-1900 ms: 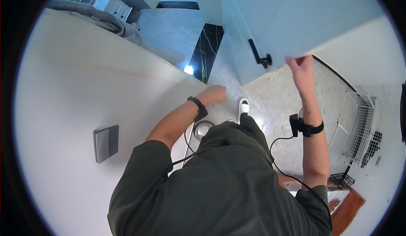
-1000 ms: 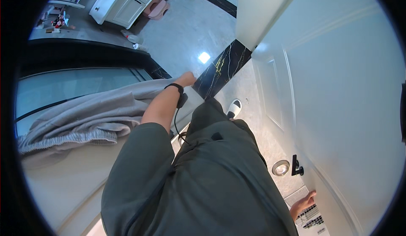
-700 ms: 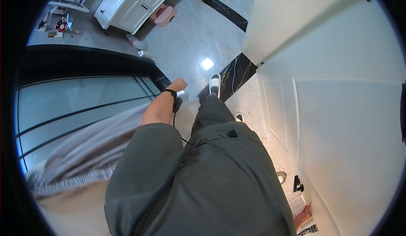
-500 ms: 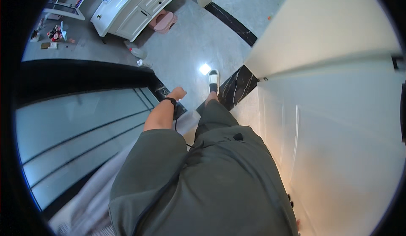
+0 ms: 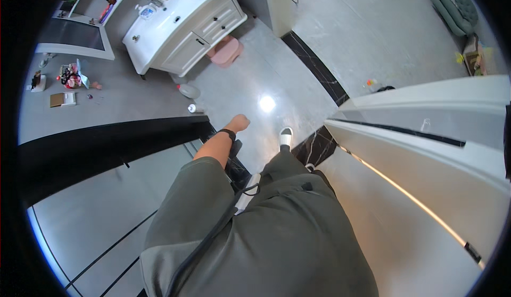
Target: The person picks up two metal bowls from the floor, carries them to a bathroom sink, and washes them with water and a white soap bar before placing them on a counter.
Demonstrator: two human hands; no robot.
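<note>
My left hand (image 5: 239, 122) hangs forward at my side, fingers curled into a loose fist with nothing in it, a black band on the wrist. It is next to the end of a black-framed glass partition (image 5: 106, 148). My right hand is out of the picture. My grey-green shirt fills the lower middle, and one foot in a white slipper (image 5: 286, 136) steps onto the glossy grey floor beside the edge of a white door (image 5: 426, 137).
A white vanity cabinet (image 5: 186, 25) with a sink stands ahead on the left, a pink stool (image 5: 226, 52) beside it and small bottles (image 5: 189, 92) on the floor. A black threshold strip (image 5: 314, 78) crosses the floor. A green cushioned seat (image 5: 452, 6) sits far right.
I have turned away from the door handle and walked out past the white door. My right hand dropped out of view; the grey cloth on the partition is no longer seen.
</note>
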